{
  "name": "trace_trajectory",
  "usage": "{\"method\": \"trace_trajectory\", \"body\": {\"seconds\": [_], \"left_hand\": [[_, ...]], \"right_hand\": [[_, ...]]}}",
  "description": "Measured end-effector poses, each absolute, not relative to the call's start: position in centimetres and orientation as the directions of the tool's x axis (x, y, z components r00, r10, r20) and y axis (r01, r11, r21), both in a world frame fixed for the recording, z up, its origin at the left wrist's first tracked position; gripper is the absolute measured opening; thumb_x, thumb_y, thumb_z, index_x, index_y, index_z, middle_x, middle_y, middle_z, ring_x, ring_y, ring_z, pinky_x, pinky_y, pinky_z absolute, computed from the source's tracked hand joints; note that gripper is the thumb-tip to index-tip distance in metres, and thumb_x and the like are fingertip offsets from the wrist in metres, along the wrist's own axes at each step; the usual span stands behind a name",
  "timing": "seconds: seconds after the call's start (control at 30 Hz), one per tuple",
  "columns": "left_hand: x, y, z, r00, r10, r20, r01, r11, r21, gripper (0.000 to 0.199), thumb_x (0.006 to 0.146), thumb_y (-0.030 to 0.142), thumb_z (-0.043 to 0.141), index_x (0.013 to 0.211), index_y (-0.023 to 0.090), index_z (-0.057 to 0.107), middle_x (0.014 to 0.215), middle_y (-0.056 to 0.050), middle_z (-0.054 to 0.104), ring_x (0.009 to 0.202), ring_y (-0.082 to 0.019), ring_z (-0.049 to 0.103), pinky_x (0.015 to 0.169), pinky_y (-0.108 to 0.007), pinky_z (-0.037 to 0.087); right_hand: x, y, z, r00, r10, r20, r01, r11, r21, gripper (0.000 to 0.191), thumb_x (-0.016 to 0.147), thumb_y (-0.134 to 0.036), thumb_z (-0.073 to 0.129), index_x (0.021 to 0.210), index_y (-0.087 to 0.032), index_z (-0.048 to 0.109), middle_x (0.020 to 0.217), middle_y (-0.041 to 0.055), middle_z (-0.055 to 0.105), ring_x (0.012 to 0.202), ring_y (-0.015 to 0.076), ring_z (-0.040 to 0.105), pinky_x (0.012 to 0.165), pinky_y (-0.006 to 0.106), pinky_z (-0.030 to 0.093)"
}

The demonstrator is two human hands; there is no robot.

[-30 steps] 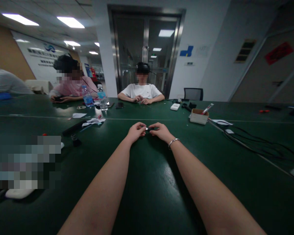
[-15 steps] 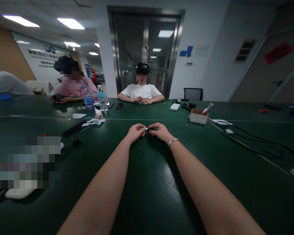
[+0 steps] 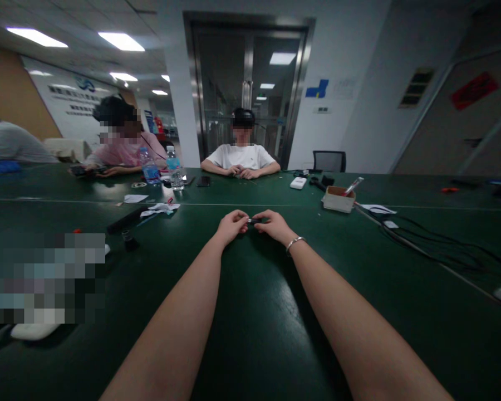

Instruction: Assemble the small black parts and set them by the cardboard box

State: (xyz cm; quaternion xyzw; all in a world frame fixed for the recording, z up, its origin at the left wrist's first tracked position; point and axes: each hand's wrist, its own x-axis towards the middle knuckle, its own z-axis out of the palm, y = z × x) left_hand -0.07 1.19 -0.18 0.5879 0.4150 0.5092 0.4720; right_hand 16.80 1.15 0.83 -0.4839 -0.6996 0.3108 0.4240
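- The left hand (image 3: 232, 226) pinches one end of a small thing (image 3: 253, 221). Its thumb and first finger are close together on it.
- The right hand (image 3: 274, 225) pinches the other end the same way, so both hands hold it.
- The small thing lies sideways between the two sets of fingertips. It has a shiny part near the left fingers and a dark part by the right fingers. It is tiny and blurry, so it may be one piece or two bits touching.
- The hands are over the big green table (image 3: 250, 334), near its long seam line. I can't tell if they touch it.
- A silver bracelet (image 3: 295, 243) is around the right wrist.
- Past the right hand is a small open box (image 3: 338, 202) with a pen (image 3: 354, 186) sticking out, tilted.
- Well to the left are crumpled paper (image 3: 161, 208) and a long black thing (image 3: 127, 219).
- Across the table sits a person in a white shirt (image 3: 242, 156).
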Motion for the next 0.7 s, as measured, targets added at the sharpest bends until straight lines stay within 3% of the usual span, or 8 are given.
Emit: {"method": "trace_trajectory", "body": {"seconds": [0.53, 0.7], "left_hand": [[-0.08, 1.1, -0.02, 0.131, 0.973, 0.191, 0.025, -0.196, 0.98, 0.015, 0.076, 0.023, 0.066, 0.086, 0.014, 0.061, 0.064, 0.0, 0.058, 0.053, -0.007, 0.055, 0.052, -0.02, 0.046], [-0.24, 1.15, -0.13, 0.155, 0.97, 0.186, 0.041, -0.195, 0.98, 0.015, 0.075, 0.02, 0.066, 0.088, 0.013, 0.061, 0.063, 0.0, 0.058, 0.054, -0.007, 0.055, 0.054, -0.02, 0.046]], "right_hand": [[16.86, 1.35, 0.63, -0.164, 0.942, 0.294, 0.405, 0.336, -0.85, 0.027, 0.068, -0.007, 0.069, 0.094, -0.012, 0.07, 0.094, 0.0077, 0.067, 0.05, 0.0064, 0.06, 0.049, 0.019, 0.05], [16.91, 1.28, 0.73, -0.19, 0.94, 0.283, 0.385, 0.336, -0.86, 0.026, 0.068, -0.006, 0.068, 0.093, -0.012, 0.07, 0.078, 0.0049, 0.069, 0.049, 0.008, 0.059, 0.05, 0.02, 0.049]]}}
